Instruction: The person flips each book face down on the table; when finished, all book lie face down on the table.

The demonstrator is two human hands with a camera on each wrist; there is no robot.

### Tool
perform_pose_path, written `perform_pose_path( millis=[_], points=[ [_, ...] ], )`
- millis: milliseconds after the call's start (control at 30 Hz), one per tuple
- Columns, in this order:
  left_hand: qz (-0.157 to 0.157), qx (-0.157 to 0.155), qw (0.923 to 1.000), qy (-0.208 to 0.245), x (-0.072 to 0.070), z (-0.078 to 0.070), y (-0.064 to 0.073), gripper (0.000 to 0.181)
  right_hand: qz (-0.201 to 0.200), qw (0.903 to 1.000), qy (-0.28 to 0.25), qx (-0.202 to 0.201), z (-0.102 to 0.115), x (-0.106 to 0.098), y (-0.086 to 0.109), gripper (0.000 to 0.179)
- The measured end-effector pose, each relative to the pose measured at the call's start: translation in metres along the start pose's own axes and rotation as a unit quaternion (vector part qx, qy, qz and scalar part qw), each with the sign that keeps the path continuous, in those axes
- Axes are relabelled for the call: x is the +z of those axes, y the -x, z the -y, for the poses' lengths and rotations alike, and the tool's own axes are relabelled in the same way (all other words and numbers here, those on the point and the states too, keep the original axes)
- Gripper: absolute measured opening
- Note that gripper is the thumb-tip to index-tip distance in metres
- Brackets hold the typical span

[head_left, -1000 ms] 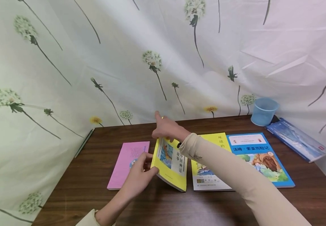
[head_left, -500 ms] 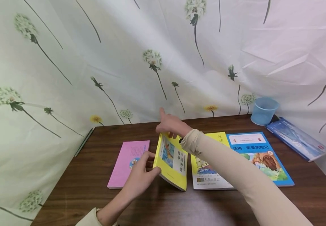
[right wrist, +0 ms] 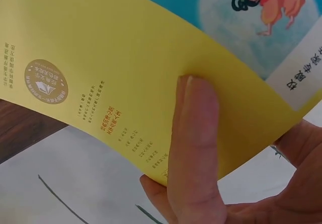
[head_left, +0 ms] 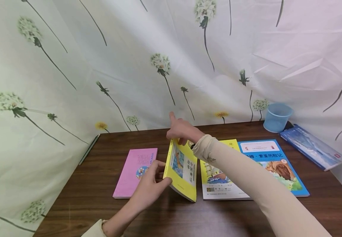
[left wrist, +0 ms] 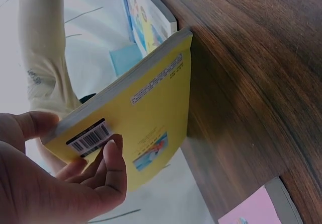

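Note:
A yellow book [head_left: 183, 171] with Chinese lettering and a picture on its cover is tilted up off the dark table [head_left: 99, 184], its right edge low near the tabletop. My left hand [head_left: 151, 184] grips its near left corner, thumb on one side and curled fingers against the back cover; a barcode [left wrist: 90, 138] shows there in the left wrist view. At the far end my right hand [head_left: 184, 130] pinches the top of the book, with one finger [right wrist: 196, 143] lying on the front cover. Its index finger points away toward the backdrop in the head view.
Left of the book lies a pink book [head_left: 133, 174]. On the right are another yellow book [head_left: 215, 181], partly under my right sleeve, and a blue book [head_left: 280, 164]. Farther back stand a light-blue cup [head_left: 277, 118] and a slanted blue book [head_left: 313, 146]. A patterned cloth [head_left: 123, 65] hangs behind.
The held yellow book has shifted slightly right, and its left side has tipped up more. Both hands have moved a little to the right with it.

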State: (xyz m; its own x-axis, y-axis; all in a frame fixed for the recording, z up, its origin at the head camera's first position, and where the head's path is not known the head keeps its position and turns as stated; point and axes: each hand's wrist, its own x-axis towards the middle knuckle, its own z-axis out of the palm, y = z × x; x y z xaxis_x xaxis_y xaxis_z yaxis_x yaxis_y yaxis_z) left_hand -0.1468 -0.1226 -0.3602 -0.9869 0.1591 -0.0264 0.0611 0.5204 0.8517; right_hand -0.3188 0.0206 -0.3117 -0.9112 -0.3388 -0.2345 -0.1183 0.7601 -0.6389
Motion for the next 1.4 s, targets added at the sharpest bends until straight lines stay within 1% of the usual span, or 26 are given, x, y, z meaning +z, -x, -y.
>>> perform_pose_path(
  millis=[133, 300, 400, 533, 700, 800, 933, 1167, 1333, 1400],
  points=[
    [0.018, 0.0, 0.9996, 0.021, 0.001, -0.001, 0.0, 0.047, 0.0, 1.0, -0.008, 0.002, -0.001, -0.003, 0.003, 0.102],
    [0.061, -0.004, 0.9966, 0.054, -0.001, -0.002, 0.0, 0.055, -0.003, 0.9998, -0.018, 0.004, -0.002, -0.006, 0.006, 0.102],
    [0.089, -0.018, 0.9941, 0.059, -0.002, -0.004, -0.001, 0.057, -0.004, 0.9996, -0.028, 0.002, -0.005, -0.007, 0.008, 0.103],
    [0.113, -0.038, 0.9901, 0.074, -0.003, -0.006, -0.001, 0.059, -0.001, 0.9982, -0.059, -0.006, -0.01, -0.009, 0.009, 0.103],
    [0.123, -0.055, 0.9864, 0.095, -0.005, -0.007, -0.001, 0.06, 0.006, 0.9943, -0.106, -0.013, -0.016, -0.012, 0.013, 0.102],
    [0.126, -0.064, 0.9847, 0.101, -0.005, -0.006, -0.002, 0.063, 0.008, 0.994, -0.107, -0.022, -0.018, -0.014, 0.016, 0.101],
    [0.135, -0.066, 0.9835, 0.101, -0.004, -0.003, -0.003, 0.063, 0.012, 0.9945, -0.1, -0.029, -0.02, -0.015, 0.019, 0.098],
    [0.159, -0.064, 0.9812, 0.09, -0.002, 0.005, -0.004, 0.063, 0.013, 0.9937, -0.109, -0.021, -0.024, -0.021, 0.022, 0.092],
    [0.165, -0.066, 0.9798, 0.092, -0.002, 0.012, -0.008, 0.064, 0.013, 0.9945, -0.103, -0.019, -0.026, -0.026, 0.023, 0.09],
    [0.166, -0.069, 0.9796, 0.09, -0.003, 0.015, -0.01, 0.065, 0.017, 0.9932, -0.114, -0.017, -0.027, -0.027, 0.023, 0.09]
  ],
)
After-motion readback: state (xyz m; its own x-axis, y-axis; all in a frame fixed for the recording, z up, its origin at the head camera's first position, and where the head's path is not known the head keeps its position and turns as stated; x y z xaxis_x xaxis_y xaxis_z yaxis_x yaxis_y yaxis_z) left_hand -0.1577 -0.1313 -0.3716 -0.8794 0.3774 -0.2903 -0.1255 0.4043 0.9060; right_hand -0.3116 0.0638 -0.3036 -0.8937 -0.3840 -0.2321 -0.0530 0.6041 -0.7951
